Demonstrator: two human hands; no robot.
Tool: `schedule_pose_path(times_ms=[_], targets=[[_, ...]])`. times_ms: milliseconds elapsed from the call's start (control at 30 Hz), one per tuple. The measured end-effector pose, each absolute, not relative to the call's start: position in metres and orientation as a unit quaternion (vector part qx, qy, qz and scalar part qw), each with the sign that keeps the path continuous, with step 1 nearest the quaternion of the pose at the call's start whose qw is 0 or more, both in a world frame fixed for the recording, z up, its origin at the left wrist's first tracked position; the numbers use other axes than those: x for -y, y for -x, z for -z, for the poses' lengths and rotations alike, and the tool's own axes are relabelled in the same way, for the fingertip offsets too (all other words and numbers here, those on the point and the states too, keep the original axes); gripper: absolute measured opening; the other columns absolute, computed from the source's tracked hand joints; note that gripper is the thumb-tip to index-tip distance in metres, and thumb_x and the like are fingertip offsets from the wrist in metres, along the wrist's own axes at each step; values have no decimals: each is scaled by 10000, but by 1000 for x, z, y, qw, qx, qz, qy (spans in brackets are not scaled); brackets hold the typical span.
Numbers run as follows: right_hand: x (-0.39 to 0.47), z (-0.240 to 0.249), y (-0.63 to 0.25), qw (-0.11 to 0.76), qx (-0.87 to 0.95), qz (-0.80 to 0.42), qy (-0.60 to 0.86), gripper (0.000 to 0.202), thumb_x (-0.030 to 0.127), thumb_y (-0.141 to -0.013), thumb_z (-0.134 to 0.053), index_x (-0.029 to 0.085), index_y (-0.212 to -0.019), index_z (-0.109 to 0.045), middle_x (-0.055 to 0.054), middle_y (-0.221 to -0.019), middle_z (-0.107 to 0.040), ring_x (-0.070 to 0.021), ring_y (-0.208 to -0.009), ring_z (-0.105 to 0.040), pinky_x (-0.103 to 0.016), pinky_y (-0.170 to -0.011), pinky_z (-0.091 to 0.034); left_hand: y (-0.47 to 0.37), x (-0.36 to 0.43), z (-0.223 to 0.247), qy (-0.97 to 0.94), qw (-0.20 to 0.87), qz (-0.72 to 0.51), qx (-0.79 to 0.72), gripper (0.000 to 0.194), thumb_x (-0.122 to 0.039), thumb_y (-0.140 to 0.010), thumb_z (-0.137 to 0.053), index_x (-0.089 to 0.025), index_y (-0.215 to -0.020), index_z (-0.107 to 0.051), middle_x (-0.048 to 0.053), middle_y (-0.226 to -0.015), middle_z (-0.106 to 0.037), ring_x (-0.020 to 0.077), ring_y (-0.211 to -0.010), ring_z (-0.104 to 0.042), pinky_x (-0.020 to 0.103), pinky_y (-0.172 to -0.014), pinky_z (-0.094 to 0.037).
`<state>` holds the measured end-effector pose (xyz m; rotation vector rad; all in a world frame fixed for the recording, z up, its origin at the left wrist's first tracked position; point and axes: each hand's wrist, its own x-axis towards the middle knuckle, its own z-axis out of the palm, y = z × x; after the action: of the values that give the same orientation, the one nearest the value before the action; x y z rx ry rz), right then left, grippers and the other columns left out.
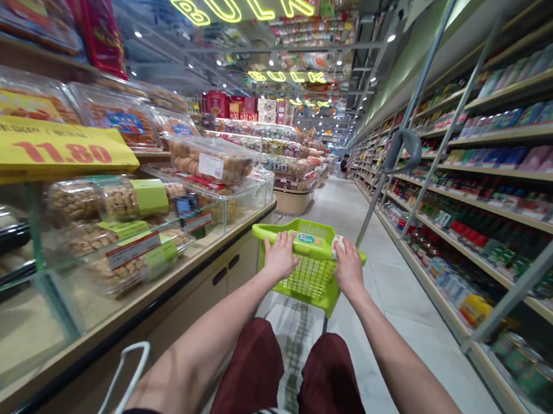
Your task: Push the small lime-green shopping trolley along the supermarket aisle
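Ahead of my knees stands a lime-green plastic shopping cart (307,285) with a latticed basket and a colored label (309,240) on its handle. My left hand (280,256) grips the left part of the handle, its fingers bent over the bar. At the right part, my right hand (348,266) is closed on a crumpled white cloth or tissue (337,246) and presses it against the handle. The undersides of both hands are hidden.
On the left runs a glass-edged counter (210,256) with packaged snacks (126,199) and a yellow price sign (46,150). Stocked shelves (518,210) line the right, with a slanted metal pole (414,96) beside the tiled aisle (331,197). A person (345,166) is far ahead.
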<state>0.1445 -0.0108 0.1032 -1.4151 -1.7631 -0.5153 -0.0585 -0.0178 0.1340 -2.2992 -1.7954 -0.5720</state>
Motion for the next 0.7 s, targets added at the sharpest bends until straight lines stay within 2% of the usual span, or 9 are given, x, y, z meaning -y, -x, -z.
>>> schedule_pose_path(times_ms=[133,367,567,700], targets=[[13,-107,-154,409,668,200,589,473,26,-726,-362,146,-1137,-562,-119,-1317,-445,-256,-1253,-314,-455,-994,-309,60,18,-132,778,87,184,594,706,-429,-794,-430,-192,-1398,-152,90,-1465,-199,254,-1347,-133,550,-1057,-99],[14,-115,-100,374,728,168,549,487,23,-745,-340,162,-1167,-539,-95,-1364,-395,-238,-1327,-166,-474,-1025,-263,54,17,-131,785,87,186,585,720,-420,-784,-447,-174,-1396,-158,99,-1462,-204,260,-1345,-141,555,-1054,-108],[17,-111,-140,394,675,176,599,529,20,-719,-343,172,-1197,-513,-93,-1343,-416,-248,-1294,-245,-464,-1008,-287,63,14,-131,763,83,184,614,679,-398,-796,-432,-136,-1381,-209,120,-1463,-186,254,-1349,-126,540,-1062,-84],[14,-108,-127,432,665,171,585,551,16,-712,-325,143,-1222,-490,-119,-1325,-430,-228,-1263,-311,-440,-1010,-304,63,14,-129,766,79,180,612,697,-404,-783,-450,-121,-1377,-218,131,-1458,-197,262,-1347,-131,553,-1054,-99]])
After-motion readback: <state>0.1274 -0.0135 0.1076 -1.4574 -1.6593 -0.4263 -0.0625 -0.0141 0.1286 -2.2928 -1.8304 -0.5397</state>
